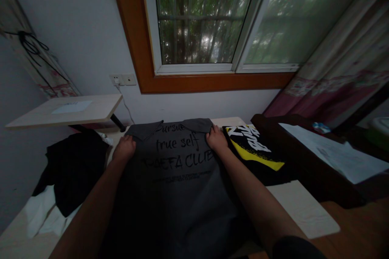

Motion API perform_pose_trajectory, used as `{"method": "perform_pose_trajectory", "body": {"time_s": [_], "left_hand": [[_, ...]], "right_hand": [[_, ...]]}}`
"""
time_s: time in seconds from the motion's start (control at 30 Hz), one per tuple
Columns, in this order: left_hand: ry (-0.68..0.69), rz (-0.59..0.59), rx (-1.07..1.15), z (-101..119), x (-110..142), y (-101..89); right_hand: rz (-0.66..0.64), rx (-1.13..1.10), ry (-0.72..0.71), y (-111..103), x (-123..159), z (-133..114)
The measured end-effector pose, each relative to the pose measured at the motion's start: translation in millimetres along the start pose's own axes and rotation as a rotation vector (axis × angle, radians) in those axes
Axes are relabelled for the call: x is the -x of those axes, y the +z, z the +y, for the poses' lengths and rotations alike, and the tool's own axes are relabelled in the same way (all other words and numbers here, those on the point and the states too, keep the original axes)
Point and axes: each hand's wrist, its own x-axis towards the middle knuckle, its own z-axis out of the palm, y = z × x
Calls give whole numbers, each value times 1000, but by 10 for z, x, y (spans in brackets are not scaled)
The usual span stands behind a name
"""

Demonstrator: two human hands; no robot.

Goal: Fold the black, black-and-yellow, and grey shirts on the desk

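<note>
A dark grey T-shirt (173, 186) with black lettering lies spread on the pale table (304, 210) in front of me. My left hand (124, 148) is closed on the shirt's far left shoulder area. My right hand (216, 138) grips the far right shoulder area, fingers curled over the fabric edge. Both forearms stretch forward over the shirt.
A folded black shirt with yellow and white print (258, 149) lies right of the grey one. A heap of black and white clothes (67, 170) sits at the left. A small side table (67, 109) stands by the wall. White paper (337, 151) rests on dark furniture at the right.
</note>
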Motion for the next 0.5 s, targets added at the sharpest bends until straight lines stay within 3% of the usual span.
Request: {"method": "perform_pose_trajectory", "body": {"time_s": [0.5], "left_hand": [[44,-6,20,-135,-268,141]], "right_hand": [[-32,-5,43,31,-277,-51]]}}
